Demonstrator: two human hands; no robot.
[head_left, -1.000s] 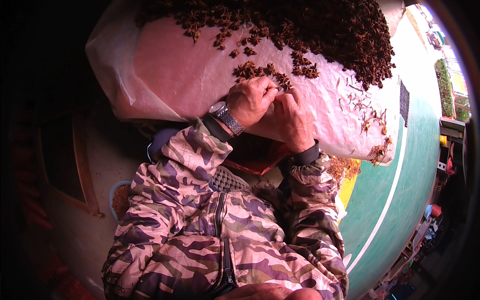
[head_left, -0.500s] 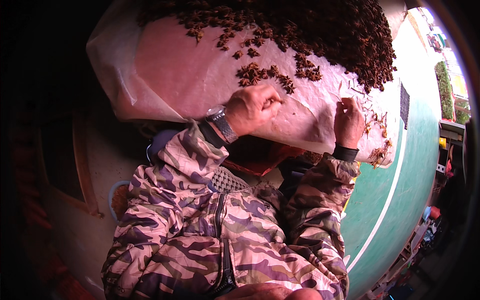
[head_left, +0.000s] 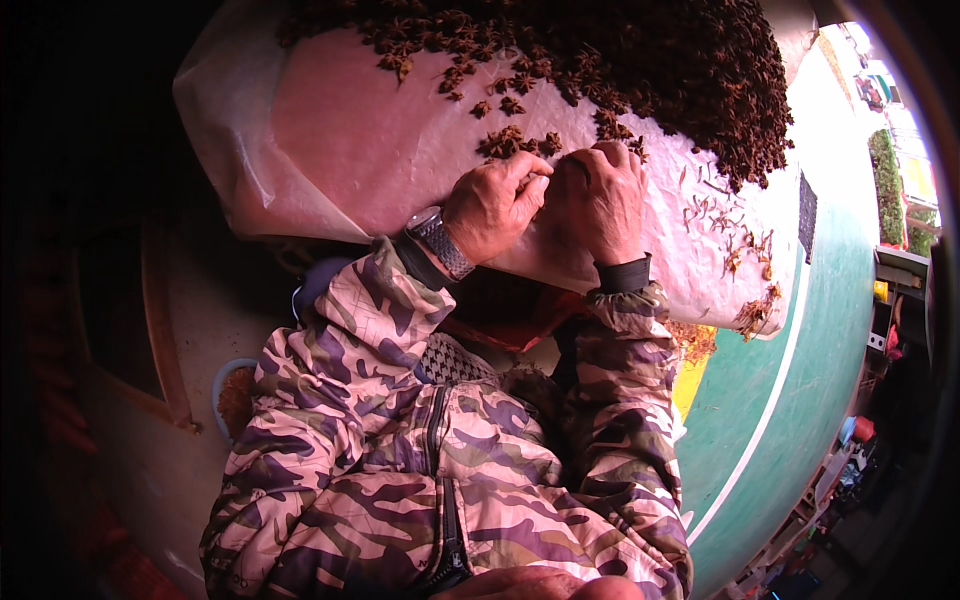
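Near the dark-brown heap of star-shaped dried pods (head_left: 660, 75), the left hand (head_left: 494, 208) and right hand (head_left: 608, 200) are held curled; their fingers' (head_left: 528, 165) grip cannot be told.

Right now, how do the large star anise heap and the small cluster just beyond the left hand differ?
The large heap spreads across the far side of the pale sheet; the small cluster lies nearer, just beyond the left hand. The heap is piled thickly; the cluster is low and far smaller. Both are brown, star-shaped pods.

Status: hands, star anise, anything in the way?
Left hand and right hand close together by loose star anise; grips unclear. Heap beyond; nothing seen blocking.
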